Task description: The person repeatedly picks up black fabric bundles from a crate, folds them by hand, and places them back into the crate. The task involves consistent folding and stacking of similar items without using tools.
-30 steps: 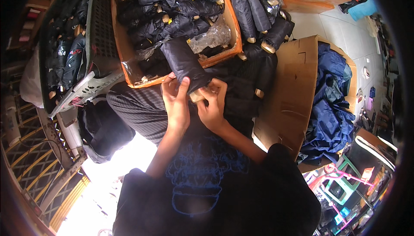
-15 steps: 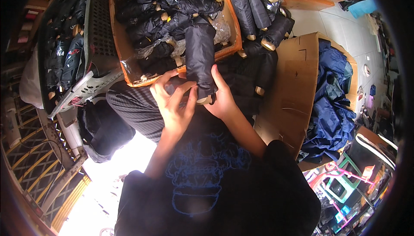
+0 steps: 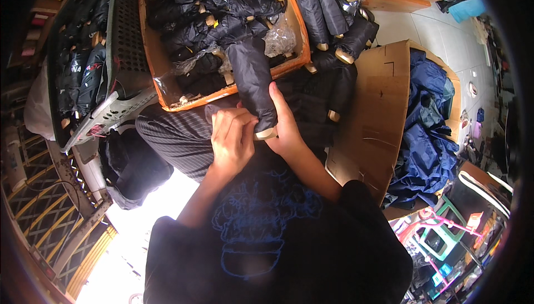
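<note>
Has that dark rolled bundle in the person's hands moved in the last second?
Yes. The dark rolled bundle has swung upright and its top now reaches farther over the orange crate.

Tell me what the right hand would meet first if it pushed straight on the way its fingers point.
Probably the orange crate of rolled dark bundles: the right hand grips a dark rolled bundle and points up along it toward the crate's rim. Depth is unclear.

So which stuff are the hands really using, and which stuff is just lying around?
In use:
- left hand and right hand, both gripping the rolled dark bundle
- tan band round its end
- orange crate of similar rolls

Lying about:
- cardboard box of blue cloth
- grey plastic basket
</note>
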